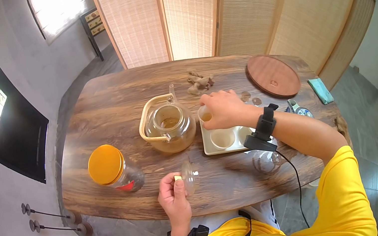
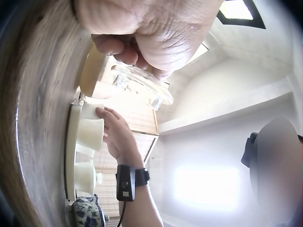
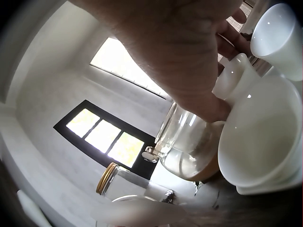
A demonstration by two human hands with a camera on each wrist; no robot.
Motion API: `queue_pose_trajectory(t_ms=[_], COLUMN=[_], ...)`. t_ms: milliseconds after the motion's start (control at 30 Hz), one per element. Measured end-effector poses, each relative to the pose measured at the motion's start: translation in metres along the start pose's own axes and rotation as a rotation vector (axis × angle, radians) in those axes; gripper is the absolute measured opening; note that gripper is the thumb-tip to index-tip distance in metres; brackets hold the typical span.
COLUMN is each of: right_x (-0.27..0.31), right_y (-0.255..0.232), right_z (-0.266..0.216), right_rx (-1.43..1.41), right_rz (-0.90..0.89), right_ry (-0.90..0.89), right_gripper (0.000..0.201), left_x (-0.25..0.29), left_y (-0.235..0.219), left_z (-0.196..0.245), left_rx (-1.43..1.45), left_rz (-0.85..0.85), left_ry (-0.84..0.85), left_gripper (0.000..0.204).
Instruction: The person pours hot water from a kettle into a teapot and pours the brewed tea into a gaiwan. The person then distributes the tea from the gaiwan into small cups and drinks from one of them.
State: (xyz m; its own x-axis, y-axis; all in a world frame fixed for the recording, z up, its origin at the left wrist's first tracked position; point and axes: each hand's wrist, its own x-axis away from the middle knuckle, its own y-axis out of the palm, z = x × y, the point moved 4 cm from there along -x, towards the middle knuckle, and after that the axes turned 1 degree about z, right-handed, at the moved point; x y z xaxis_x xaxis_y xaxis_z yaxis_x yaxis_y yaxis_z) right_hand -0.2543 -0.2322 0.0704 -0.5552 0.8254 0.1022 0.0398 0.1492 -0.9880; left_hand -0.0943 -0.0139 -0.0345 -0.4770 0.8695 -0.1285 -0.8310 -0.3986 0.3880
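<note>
My left hand pinches the beige knob of a glass teapot lid just above the table's near edge; the left wrist view shows the lid under my fingers. My right hand grips a small white cup with tea in it, at the far left corner of a cream tray. Two more white cups sit in that tray. The lidless glass teapot with a beige handle stands left of the tray and appears in the right wrist view as well, teapot behind the cup.
A glass jar with an orange lid lies at the left. A round wooden tray, a teal cloth and a wooden figure are at the far side. A blue-and-white ceramic piece and a clear glass vessel sit by my right forearm.
</note>
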Motion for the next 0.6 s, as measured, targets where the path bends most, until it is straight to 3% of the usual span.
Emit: queue_pose_trajectory(t_ms=[367, 600], right_x=[0.001, -0.013], right_y=[-0.059, -0.062], right_z=[-0.017, -0.051], right_rx=[-0.271, -0.336], right_rz=[0.250, 0.259], right_ry=[-0.107, -0.249], right_gripper=[0.054, 0.055], left_x=[0.001, 0.001], left_y=[-0.002, -0.003], left_z=[-0.002, -0.002], left_rx=[0.002, 0.013], left_rz=[-0.019, -0.029], left_ry=[-0.001, -0.002], left_gripper=[0.025, 0.024])
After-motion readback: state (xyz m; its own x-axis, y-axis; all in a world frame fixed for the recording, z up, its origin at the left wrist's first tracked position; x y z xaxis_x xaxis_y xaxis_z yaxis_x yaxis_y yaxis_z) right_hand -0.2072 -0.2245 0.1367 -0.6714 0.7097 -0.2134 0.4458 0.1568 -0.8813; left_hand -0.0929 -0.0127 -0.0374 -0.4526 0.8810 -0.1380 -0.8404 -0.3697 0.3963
